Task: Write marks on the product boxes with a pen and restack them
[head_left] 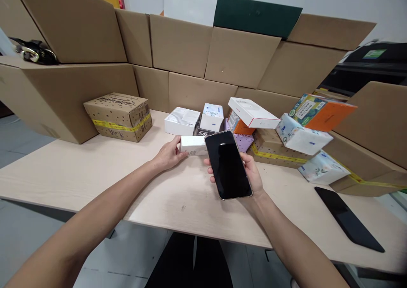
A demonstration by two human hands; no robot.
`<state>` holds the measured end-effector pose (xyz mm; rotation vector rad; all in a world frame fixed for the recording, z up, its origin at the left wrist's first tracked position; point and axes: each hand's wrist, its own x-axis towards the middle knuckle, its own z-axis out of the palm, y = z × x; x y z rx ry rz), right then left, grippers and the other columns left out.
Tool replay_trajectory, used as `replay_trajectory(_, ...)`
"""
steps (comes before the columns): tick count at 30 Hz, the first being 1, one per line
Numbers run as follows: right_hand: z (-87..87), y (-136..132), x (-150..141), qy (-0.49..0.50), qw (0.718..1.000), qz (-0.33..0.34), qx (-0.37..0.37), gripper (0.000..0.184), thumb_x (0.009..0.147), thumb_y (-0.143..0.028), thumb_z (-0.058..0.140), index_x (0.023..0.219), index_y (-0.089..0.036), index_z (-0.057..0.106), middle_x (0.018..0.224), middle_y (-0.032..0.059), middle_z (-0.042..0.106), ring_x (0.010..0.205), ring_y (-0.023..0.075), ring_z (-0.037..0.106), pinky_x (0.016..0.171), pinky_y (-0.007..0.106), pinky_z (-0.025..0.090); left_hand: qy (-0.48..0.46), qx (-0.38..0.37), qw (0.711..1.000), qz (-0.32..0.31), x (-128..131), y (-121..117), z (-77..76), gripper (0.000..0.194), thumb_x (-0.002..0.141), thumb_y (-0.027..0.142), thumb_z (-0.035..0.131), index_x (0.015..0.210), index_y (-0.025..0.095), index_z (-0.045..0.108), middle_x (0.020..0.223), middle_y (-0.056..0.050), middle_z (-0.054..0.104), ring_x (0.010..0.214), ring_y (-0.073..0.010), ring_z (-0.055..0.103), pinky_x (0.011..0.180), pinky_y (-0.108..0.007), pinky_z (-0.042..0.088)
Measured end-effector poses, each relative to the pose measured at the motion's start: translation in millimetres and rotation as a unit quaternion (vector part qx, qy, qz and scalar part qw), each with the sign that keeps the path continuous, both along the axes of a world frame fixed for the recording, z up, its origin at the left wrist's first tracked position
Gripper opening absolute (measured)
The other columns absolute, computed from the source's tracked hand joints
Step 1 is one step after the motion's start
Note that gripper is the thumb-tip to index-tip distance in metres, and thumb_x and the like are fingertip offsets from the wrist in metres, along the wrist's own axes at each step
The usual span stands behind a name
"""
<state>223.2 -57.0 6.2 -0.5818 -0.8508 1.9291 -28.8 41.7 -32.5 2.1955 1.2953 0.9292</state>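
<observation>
In my right hand (252, 171) is a smartphone (227, 165) with a dark screen, tilted above the middle of the table, its screen facing me. My fingers wrap behind it and the fingertips show at its left edge. My left hand (170, 153) grips the left end of a small white box (192, 145) between thumb and fingers. The phone hides that box's right end. Just behind it stand a larger white box (182, 120) and a blue-and-white tissue pack (212, 116) on top of a dark box.
A taped carton (119, 116) stands at the left. Stacked at the right are a white flat box (253, 112), tissue packs (323, 167), an orange book-like pack (322, 112) and another carton (280, 148). A black slab (349, 218) lies at the right. Cardboard walls (203, 87) surround the table (152, 199).
</observation>
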Motion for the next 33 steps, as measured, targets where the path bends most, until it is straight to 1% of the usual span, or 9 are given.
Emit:
replay_trajectory(3,-0.7,0.0,-0.7,0.001,1.0,0.004,0.006,0.062,0.091,-0.052,0.03,0.128,-0.011,0.059,0.121,0.0184,0.07,0.091,0.0242,0.069,0.08,0.04,0.057,0.001,-0.001,1.0,0.0,0.2,-0.4,-0.8,0.038,0.082,0.037,0.064,0.114,0.022,0.049,0.072,0.003,0.057,0.065,-0.0169,0.055,0.06,-0.026,0.038)
replay_trajectory(12,0.4,-0.7,-1.0,0.007,1.0,0.01,0.015,0.061,0.092,-0.05,0.03,0.129,-0.01,0.058,0.121,0.019,0.069,0.091,0.024,0.069,0.081,0.04,0.056,-0.001,-0.006,1.0,-0.003,0.3,-0.1,-1.2,0.04,0.082,0.038,0.063,0.116,0.022,0.049,0.074,0.002,0.057,0.065,-0.0175,0.055,0.06,-0.026,0.038)
replay_trajectory(20,-1.1,2.5,-0.5,0.004,1.0,0.016,0.009,0.061,0.089,-0.05,0.037,0.13,-0.009,0.057,0.119,0.0192,0.07,0.091,0.0259,0.071,0.078,0.038,0.058,0.003,-0.003,1.0,-0.005,-0.2,1.0,-2.1,0.039,0.083,0.038,0.063,0.116,0.022,0.048,0.075,0.002,0.058,0.066,-0.0172,0.055,0.061,-0.026,0.039)
replay_trajectory(25,4.9,2.3,8.0,-0.029,0.999,-0.009,0.009,0.059,0.089,-0.05,0.04,0.128,-0.01,0.059,0.12,0.018,0.071,0.093,0.0263,0.072,0.079,0.039,0.059,0.009,-0.011,1.0,0.002,0.4,1.5,-2.2,0.04,0.082,0.039,0.063,0.116,0.022,0.048,0.073,0.003,0.058,0.065,-0.0176,0.056,0.061,-0.027,0.039)
replay_trajectory(28,12.6,-2.0,24.7,-0.09,0.994,-0.055,0.009,0.055,0.089,-0.049,0.043,0.125,-0.013,0.062,0.118,0.0159,0.072,0.096,0.0264,0.072,0.081,0.039,0.06,0.007,-0.021,1.0,0.003,0.4,0.3,-1.0,0.041,0.082,0.04,0.064,0.115,0.022,0.048,0.076,0.002,0.059,0.067,-0.0183,0.057,0.062,-0.027,0.04)
replay_trajectory(30,14.9,-6.9,43.1,-0.166,0.98,-0.11,0.023,0.051,0.089,-0.048,0.047,0.123,-0.015,0.064,0.118,0.0141,0.072,0.096,0.0261,0.072,0.08,0.038,0.06,0.008,-0.023,1.0,0.002,-0.6,-0.9,1.3,0.041,0.081,0.039,0.064,0.116,0.022,0.049,0.077,0.001,0.06,0.069,-0.0186,0.057,0.062,-0.028,0.041)
replay_trajectory(31,14.1,-9.6,54.5,-0.222,0.964,-0.143,0.035,0.048,0.089,-0.048,0.049,0.122,-0.016,0.064,0.118,0.0131,0.072,0.096,0.0258,0.072,0.079,0.037,0.06,0.008,-0.02,1.0,0.0,-1.6,-1.5,3.3,0.041,0.081,0.039,0.064,0.115,0.022,0.05,0.078,0.001,0.061,0.069,-0.0185,0.057,0.063,-0.028,0.041)
replay_trajectory(32,11.9,-12.5,67.1,-0.292,0.939,-0.175,0.05,0.047,0.088,-0.047,0.052,0.122,-0.017,0.065,0.117,0.0121,0.072,0.094,0.0254,0.072,0.078,0.036,0.06,0.007,-0.014,1.0,-0.005,-3.1,-2.0,5.9,0.04,0.081,0.039,0.064,0.115,0.022,0.051,0.078,0.001,0.061,0.068,-0.0183,0.057,0.062,-0.028,0.041)
replay_trajectory(33,8.3,-15.3,80.5,-0.373,0.901,-0.211,0.071,0.047,0.087,-0.046,0.055,0.124,-0.018,0.064,0.115,0.0115,0.072,0.094,0.0256,0.071,0.078,0.037,0.059,0.005,-0.008,1.0,-0.014,-5.2,-2.5,9.4,0.039,0.081,0.038,0.064,0.114,0.022,0.052,0.078,0.001,0.062,0.068,-0.0179,0.057,0.062,-0.027,0.042)
